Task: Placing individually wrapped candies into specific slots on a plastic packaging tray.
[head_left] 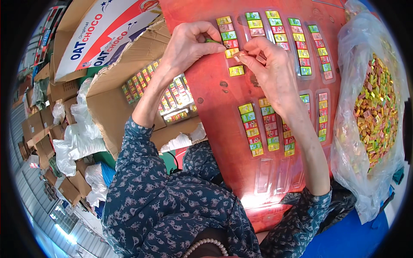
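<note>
My left hand (193, 43) is closed at the upper left of the red table, its fingertips at the edge of a narrow clear plastic tray (229, 62). A green wrapped candy (211, 41) shows between its thumb and fingers. The tray holds a column of small yellow, green and red wrapped candies, with a gap above the lowest yellow candy (236, 71). Over that gap my right hand (273, 64) pinches a pinkish-brown wrapped candy (239, 55); more reddish pieces show partly under its curled fingers.
Several filled trays (299, 47) stand in rows on the red table (206, 81). Clear unfilled trays (263, 176) lie near its front edge. At right sits a large plastic bag (344, 142) of loose candies. An open cardboard box (107, 103) with filled trays stands at left.
</note>
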The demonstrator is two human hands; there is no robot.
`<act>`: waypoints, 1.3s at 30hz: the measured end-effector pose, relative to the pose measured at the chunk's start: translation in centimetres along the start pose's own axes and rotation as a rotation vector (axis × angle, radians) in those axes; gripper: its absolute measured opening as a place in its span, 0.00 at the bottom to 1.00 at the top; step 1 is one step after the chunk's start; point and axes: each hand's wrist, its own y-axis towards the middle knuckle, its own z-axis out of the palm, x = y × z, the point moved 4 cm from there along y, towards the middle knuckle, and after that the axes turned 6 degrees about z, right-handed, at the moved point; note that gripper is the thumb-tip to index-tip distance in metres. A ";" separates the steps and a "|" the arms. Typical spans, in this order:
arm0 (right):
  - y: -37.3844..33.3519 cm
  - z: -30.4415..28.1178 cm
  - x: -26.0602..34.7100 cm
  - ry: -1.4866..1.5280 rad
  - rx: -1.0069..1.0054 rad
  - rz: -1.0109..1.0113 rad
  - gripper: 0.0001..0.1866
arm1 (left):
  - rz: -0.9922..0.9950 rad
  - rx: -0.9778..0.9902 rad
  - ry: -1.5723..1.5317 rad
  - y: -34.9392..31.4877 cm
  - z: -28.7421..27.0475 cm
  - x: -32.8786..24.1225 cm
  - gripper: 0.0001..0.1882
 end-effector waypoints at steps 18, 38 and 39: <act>-0.7 0.7 0.3 -0.255 -0.009 -0.229 0.05 | -0.043 -0.051 -0.034 -1.8 1.0 -1.0 0.07; -1.4 0.2 1.6 -0.391 0.058 -0.142 0.08 | 0.040 -0.068 0.079 -2.0 1.3 -1.9 0.09; -1.5 0.1 1.7 -0.393 0.054 -0.146 0.08 | 0.045 -0.069 0.080 -2.0 1.3 -2.2 0.09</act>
